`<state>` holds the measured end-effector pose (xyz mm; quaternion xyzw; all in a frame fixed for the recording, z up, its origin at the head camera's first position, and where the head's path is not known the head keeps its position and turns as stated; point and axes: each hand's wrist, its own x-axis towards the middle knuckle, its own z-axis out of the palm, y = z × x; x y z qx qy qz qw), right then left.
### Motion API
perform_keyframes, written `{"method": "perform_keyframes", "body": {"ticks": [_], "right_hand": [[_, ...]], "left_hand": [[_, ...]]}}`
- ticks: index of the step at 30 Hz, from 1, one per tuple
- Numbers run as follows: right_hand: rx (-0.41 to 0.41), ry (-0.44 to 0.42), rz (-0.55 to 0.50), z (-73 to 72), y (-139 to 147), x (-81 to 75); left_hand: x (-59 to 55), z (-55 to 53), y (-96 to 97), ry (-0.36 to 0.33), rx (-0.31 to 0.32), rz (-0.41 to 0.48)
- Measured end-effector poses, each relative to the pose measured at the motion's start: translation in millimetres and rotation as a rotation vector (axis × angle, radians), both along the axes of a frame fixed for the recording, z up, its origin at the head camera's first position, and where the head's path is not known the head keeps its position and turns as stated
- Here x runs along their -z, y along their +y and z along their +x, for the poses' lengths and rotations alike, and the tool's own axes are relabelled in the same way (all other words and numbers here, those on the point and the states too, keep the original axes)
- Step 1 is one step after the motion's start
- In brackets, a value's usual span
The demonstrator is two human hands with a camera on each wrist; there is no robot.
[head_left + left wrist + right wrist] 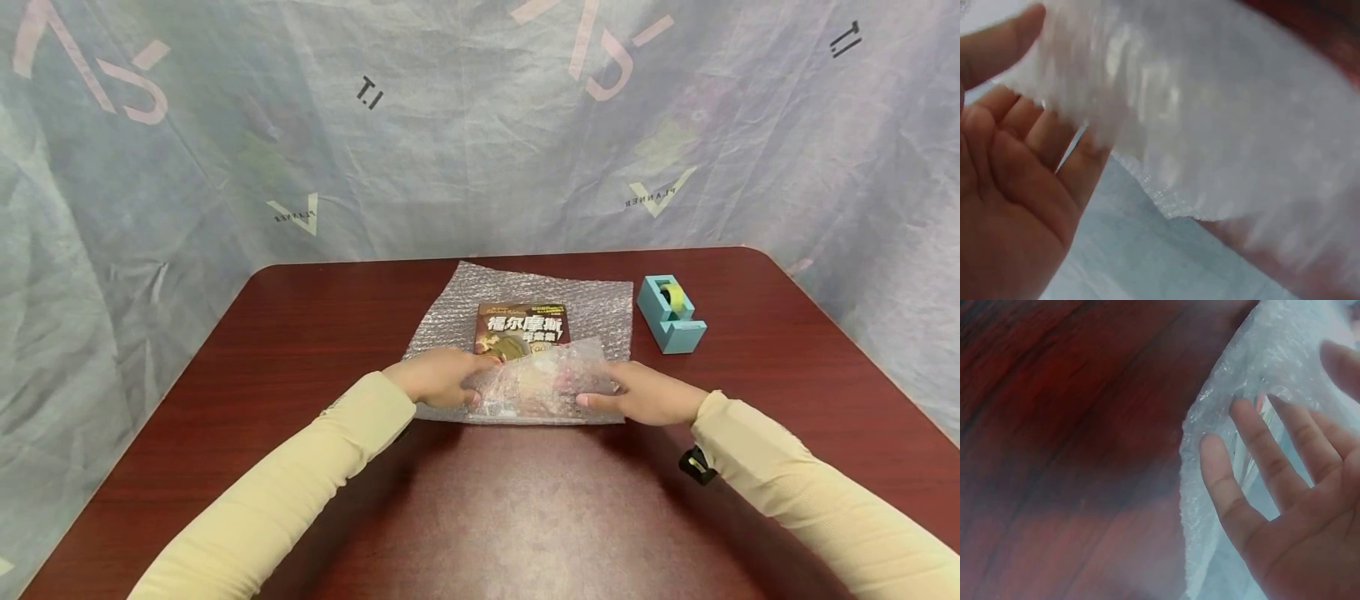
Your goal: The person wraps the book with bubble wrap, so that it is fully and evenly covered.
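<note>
A boxed book [517, 329] with a dark, Chinese-lettered cover lies on a sheet of bubble wrap [592, 296]. The near part of the sheet is folded over its lower half as a clear flap [532, 387]. My left hand [442, 375] is at the flap's left end; in the left wrist view the thumb [1025, 28] overlaps the wrap and the outstretched fingers [1054, 134] run behind it. At the right end my right hand [645, 392] touches the wrap with spread, nearly straight fingers [1266, 447]. The book's lower half shows only faintly through the plastic.
A light-blue tape dispenser [671, 321] with a yellow roll stands to the right of the wrap. The dark red wooden table [480, 517] reaches toward me. A printed grey cloth [450, 150] hangs behind its far edge.
</note>
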<state>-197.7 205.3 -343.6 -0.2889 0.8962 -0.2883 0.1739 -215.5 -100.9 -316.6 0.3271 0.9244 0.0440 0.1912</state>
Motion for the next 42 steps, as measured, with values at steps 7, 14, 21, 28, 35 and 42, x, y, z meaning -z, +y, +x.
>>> {"method": "perform_keyframes", "body": {"ticks": [7, 14, 21, 28, 35, 42], "right_hand": [[0.094, 0.079, -0.055, -1.4, -3.8, 7.4], [0.177, 0.159, -0.084, -0.9, -12.1, 14.6], [0.217, 0.247, -0.016, 1.5, -22.1, 16.6], [0.131, 0.514, 0.057, 5.5, -35.6, 10.7], [-0.032, 0.807, 0.179, 8.5, -50.2, 12.2], [-0.080, 0.679, 0.216, 10.9, -58.2, 7.8]], "left_hand": [[7.0, -6.3, 6.0, 0.093, -0.034, 0.068], [14.7, -5.9, 12.9, 0.171, -0.069, 0.083], [17.1, -0.9, 17.4, 0.167, -0.072, 0.117], [17.9, 1.5, 20.5, 0.192, -0.063, 0.084], [20.0, 16.2, 37.0, 0.411, -0.042, 0.007], [20.1, 30.7, 50.8, 0.422, -0.080, 0.019]]}}
